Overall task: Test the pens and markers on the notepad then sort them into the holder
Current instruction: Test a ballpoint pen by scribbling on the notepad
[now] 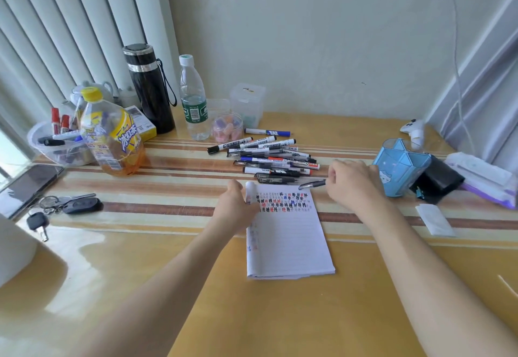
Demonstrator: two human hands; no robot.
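A lined notepad (288, 241) lies in the middle of the table, its top rows filled with black, red and blue test marks. My left hand (236, 211) rests on the pad's upper left edge, fingers around the rolled-back page. My right hand (353, 182) grips a dark pen (312, 184) whose tip points left just above the pad's top right corner. A pile of several pens and whiteboard markers (269, 157) lies just beyond the pad. The blue star-shaped holder (400, 170) stands to the right of my right hand.
At the left stand a yellow-capped tea bottle (112, 135), a black flask (150, 90), a water bottle (193, 98) and a clear tub of markers (56, 143). Keys (70, 205) and a phone (25, 188) lie near the left edge. A black pouch (437, 180) sits behind the holder.
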